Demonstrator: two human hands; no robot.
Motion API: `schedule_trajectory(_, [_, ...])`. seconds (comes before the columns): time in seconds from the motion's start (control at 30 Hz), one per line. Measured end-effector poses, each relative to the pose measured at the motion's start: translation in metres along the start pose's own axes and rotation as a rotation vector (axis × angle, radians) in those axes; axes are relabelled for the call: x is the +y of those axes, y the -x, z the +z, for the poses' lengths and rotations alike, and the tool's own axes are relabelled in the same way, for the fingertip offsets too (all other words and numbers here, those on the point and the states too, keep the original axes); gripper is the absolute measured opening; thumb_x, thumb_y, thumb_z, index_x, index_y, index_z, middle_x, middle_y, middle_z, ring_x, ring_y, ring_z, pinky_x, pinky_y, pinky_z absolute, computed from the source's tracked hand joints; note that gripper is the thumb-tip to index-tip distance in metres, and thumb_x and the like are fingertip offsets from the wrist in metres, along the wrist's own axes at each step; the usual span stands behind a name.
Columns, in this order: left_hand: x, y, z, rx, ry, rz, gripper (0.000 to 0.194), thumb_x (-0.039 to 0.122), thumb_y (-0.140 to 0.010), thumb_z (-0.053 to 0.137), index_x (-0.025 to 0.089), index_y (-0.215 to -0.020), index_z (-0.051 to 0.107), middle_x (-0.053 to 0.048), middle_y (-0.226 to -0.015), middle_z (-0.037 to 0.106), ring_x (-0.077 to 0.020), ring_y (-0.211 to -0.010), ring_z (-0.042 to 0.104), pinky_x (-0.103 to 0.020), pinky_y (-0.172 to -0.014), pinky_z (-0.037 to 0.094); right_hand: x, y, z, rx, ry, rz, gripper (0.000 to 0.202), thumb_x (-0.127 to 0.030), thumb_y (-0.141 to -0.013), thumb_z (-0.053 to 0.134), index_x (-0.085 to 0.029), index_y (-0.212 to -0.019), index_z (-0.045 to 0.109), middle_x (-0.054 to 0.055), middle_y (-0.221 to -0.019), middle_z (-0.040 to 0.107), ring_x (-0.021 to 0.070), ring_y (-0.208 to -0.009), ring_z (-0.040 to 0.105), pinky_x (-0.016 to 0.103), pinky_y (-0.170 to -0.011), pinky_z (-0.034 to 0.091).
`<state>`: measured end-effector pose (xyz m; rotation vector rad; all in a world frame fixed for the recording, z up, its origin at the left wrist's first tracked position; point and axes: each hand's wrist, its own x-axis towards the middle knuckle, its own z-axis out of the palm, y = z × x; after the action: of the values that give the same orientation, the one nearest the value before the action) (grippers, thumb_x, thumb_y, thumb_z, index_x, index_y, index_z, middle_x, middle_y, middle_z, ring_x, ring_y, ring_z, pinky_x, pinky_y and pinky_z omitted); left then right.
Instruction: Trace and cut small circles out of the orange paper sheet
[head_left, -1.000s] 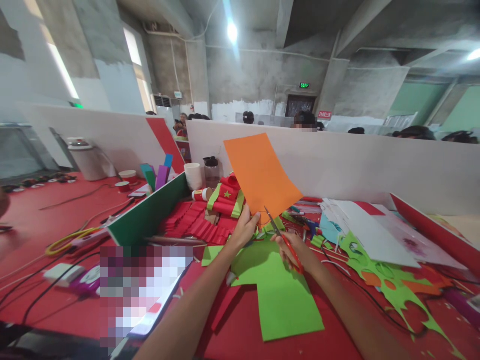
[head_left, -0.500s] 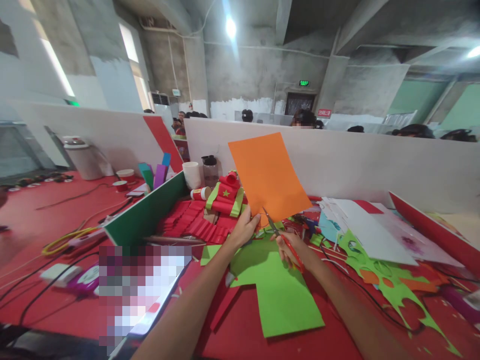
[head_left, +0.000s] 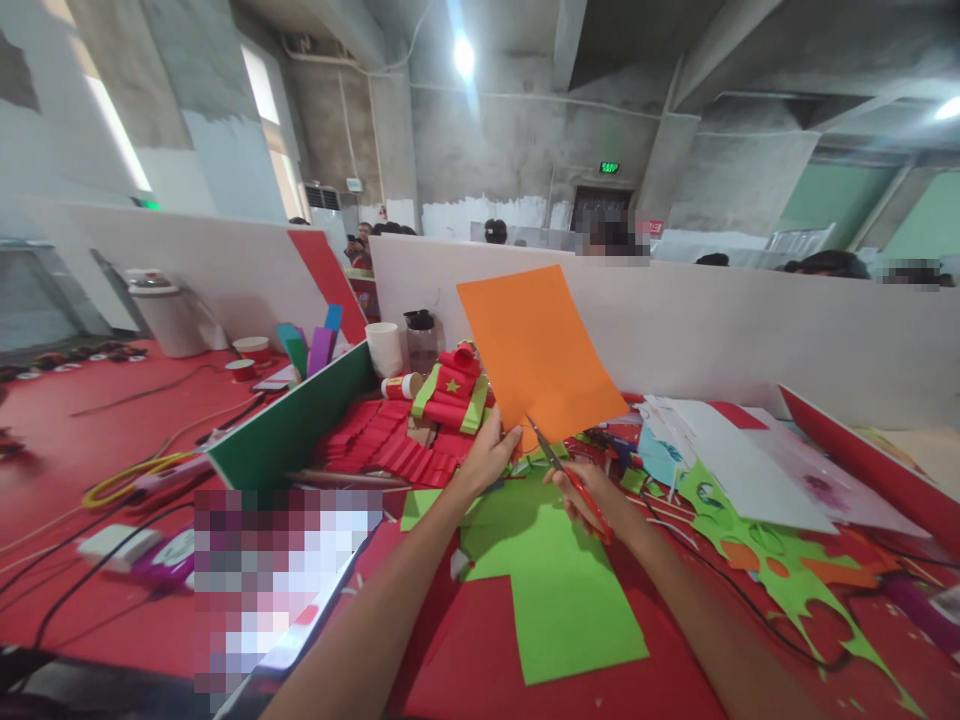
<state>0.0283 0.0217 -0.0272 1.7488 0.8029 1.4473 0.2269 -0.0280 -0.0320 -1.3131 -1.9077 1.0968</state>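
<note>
An orange sheet of paper [head_left: 544, 350] stands tilted in front of me, with a small circle drawn near its lower corner. My left hand [head_left: 491, 455] is closed on that lower left corner, thumb in front. In my right hand [head_left: 589, 490] is a pair of scissors [head_left: 577, 485] with red handles, fingers wrapped round them. The blades point up and left and meet the sheet's lower edge beside the drawn circle. Below both hands lies a cut green sheet [head_left: 577, 600] on the red table.
Red folded paper strips [head_left: 390, 440] and a red-and-green paper model [head_left: 452, 385] stand behind my left hand. Green scraps with round holes [head_left: 780, 560] lie at the right beside white sheets [head_left: 750, 460]. A green divider [head_left: 292, 420] and a blurred lit device [head_left: 300, 580] are at the left.
The hands, scissors and orange sheet hold nearly the same place. The scissors' handles have shifted very slightly, and the lower part of the green sheet sits a little differently.
</note>
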Motion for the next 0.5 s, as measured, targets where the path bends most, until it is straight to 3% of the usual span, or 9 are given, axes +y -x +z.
schedule_trajectory(0.13, [0.0028,-0.0006,-0.0005,0.010,0.035,0.004,0.056,0.031,-0.090,0.053,0.017,-0.142,0.039,-0.009,-0.106,0.067,-0.0222,-0.101,0.061,-0.039,-0.098,0.045,0.0025,-0.0019,-0.0015,-0.002,-0.004,0.029,0.056,-0.069,-0.081,0.054,-0.016,-0.098,0.062,-0.006,-0.046,0.053,0.0086,-0.026,0.042,0.017,-0.027,0.035])
schedule_trajectory(0.27, [0.0048,0.0003,-0.0015,-0.018,0.042,-0.021,0.059,0.031,-0.091,0.053,0.019,-0.145,0.035,-0.009,-0.106,0.067,-0.0214,-0.096,0.062,-0.038,-0.093,0.049,0.0043,-0.0026,-0.0032,-0.004,0.022,0.013,0.056,-0.068,-0.082,0.054,-0.016,-0.099,0.063,-0.005,-0.049,0.055,0.0091,-0.027,0.044,0.018,-0.027,0.036])
schedule_trajectory(0.4, [0.0073,0.0022,-0.0025,-0.033,0.053,-0.073,0.059,0.031,-0.091,0.052,0.021,-0.146,0.034,-0.007,-0.097,0.066,-0.0165,-0.073,0.060,-0.030,-0.071,0.053,0.0032,-0.0002,-0.0030,0.028,0.040,-0.007,0.056,-0.068,-0.083,0.052,-0.016,-0.099,0.064,-0.005,-0.049,0.054,0.0087,-0.027,0.043,0.018,-0.027,0.036])
schedule_trajectory(0.5, [0.0106,0.0034,-0.0033,-0.041,0.094,-0.109,0.060,0.033,-0.092,0.051,0.022,-0.147,0.031,-0.004,-0.089,0.063,-0.0106,-0.057,0.051,-0.022,-0.052,0.045,0.0029,0.0019,-0.0027,0.025,0.039,-0.048,0.056,-0.067,-0.084,0.053,-0.015,-0.102,0.064,-0.005,-0.051,0.055,0.0090,-0.029,0.044,0.018,-0.028,0.037])
